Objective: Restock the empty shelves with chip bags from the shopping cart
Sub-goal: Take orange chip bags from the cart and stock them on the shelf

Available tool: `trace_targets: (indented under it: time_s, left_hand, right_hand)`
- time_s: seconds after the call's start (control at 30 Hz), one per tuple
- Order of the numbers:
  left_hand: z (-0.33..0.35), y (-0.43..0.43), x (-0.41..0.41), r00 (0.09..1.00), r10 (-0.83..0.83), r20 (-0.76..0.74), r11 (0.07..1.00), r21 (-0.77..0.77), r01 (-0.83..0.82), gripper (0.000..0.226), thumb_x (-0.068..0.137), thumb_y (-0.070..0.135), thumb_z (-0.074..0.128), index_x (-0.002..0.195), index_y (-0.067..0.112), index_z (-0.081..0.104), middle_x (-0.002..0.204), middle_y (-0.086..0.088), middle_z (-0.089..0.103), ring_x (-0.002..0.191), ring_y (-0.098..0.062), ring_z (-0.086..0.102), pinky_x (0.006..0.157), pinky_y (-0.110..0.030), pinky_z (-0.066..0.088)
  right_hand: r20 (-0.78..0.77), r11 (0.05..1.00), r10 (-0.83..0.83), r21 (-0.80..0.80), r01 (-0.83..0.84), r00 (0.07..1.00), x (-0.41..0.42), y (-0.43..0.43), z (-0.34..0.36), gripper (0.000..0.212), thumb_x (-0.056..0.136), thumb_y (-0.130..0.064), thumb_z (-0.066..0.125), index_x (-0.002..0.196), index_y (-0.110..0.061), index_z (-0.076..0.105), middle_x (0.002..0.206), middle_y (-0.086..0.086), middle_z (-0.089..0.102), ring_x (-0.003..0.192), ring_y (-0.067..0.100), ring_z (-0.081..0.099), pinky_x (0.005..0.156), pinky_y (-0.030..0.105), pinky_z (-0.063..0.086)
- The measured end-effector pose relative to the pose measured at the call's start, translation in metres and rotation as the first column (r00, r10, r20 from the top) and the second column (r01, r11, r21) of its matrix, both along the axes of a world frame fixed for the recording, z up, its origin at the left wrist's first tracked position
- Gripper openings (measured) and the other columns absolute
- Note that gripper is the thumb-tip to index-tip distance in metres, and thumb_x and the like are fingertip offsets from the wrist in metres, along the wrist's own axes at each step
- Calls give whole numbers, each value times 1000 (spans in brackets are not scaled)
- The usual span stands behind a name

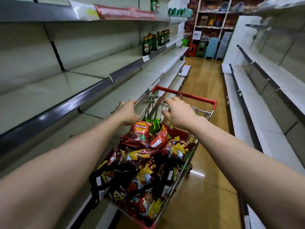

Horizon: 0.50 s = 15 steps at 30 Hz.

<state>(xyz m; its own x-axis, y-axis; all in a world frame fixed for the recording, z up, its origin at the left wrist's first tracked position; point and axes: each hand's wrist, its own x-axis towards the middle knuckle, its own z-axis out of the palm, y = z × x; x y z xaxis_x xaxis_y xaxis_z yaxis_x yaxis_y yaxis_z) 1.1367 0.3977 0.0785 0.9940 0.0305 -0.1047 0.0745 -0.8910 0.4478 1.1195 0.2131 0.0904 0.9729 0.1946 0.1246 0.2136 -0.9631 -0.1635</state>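
A wire shopping cart [202, 111] with a red handle [184, 94] stands in the aisle, piled with several chip bags [143, 164], mostly dark red ones printed with fries. A red Lay's bag [140, 132] lies on top, with a green bag [152, 124] behind it. Both my arms stretch over the load. My left hand [127, 113] is at the cart's left rim beside the shelf edge, its fingertips hidden. My right hand [178, 114] hovers over the wire frame near the handle, fingers loosely curled and holding nothing. Bare shelves [49, 90] run along the left.
Green bottles [152, 42] stand further along the left shelves. More bare white shelves [247, 103] line the right side. The wooden-look floor [204, 76] runs ahead to stacked plastic stools and bins [208, 48] at the aisle's end.
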Motion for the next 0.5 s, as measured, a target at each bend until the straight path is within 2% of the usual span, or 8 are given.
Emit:
trace_targets:
  time_s: [0.1, 0.23, 0.27, 0.37, 0.4, 0.43, 0.47, 0.5]
  left_hand:
    - [-12, -10, 36, 999, 11, -40, 999, -53, -13, 75, 87, 19, 68, 150, 22, 26, 148, -13, 34, 128, -31, 44, 97, -41, 43]
    - [-40, -20, 78, 995, 8, -96, 995, -98, -18, 78, 88, 21, 68, 152, 17, 23, 146, -12, 41, 100, -19, 53, 72, -28, 44]
    - [-47, -23, 84, 991, 9, -137, 993, -116, -25, 81, 88, 22, 68, 153, 15, 21, 148, -13, 40, 102, -20, 55, 75, -30, 47]
    - [-68, -32, 101, 965, 15, -261, 976, -207, -72, 88, 86, 28, 71, 154, 12, 17, 152, -16, 36, 124, -32, 52, 101, -42, 47]
    - [-76, -35, 107, 959, 12, -283, 970, -228, -79, 86, 87, 28, 70, 153, 11, 19, 150, -14, 38, 122, -30, 53, 99, -40, 48]
    - [-84, -38, 112, 955, 8, -296, 970, -230, -79, 79, 89, 26, 68, 152, 10, 23, 143, -10, 45, 112, -22, 56, 88, -31, 51]
    - [-90, -42, 116, 952, 1, -307, 970, -230, -76, 71, 91, 24, 66, 149, 10, 28, 126, -3, 54, 96, -14, 56, 74, -21, 48]
    - [-97, -45, 121, 946, -4, -324, 970, -232, -75, 64, 91, 22, 66, 146, 11, 34, 107, 2, 54, 83, -10, 53, 65, -17, 43]
  right_hand:
    - [-45, 999, 13, 36, -12, 999, 46, -8, -8, 48, 99, -36, 46, 142, -18, 41, 141, 12, 45, 127, 33, 48, 102, 46, 43]
    - [-111, 998, 14, 66, -6, 994, 94, -16, -29, 48, 97, -34, 51, 142, -18, 42, 141, 12, 45, 125, 34, 49, 102, 46, 44]
    - [-140, 998, 13, 70, -3, 990, 102, -17, -37, 48, 97, -33, 52, 142, -18, 42, 140, 12, 46, 125, 35, 50, 102, 45, 44]
    - [-222, 996, 27, 83, -9, 975, 123, -24, -66, 46, 98, -31, 53, 140, -17, 44, 133, 13, 52, 121, 35, 53, 99, 43, 46]
    - [-244, 996, 31, 85, -11, 969, 129, -26, -76, 46, 98, -32, 54, 140, -17, 44, 132, 13, 54, 120, 34, 54, 98, 44, 47]
    - [-268, 996, 28, 86, -5, 963, 136, -28, -86, 46, 98, -33, 54, 140, -17, 44, 133, 13, 55, 119, 33, 55, 97, 45, 49]
    - [-294, 996, 22, 89, 5, 956, 142, -30, -96, 46, 97, -33, 54, 140, -16, 44, 133, 12, 56, 119, 32, 56, 97, 45, 49]
    - [-327, 996, 9, 85, 20, 945, 147, -31, -105, 46, 97, -33, 54, 139, -16, 45, 134, 12, 56, 118, 32, 56, 96, 44, 50]
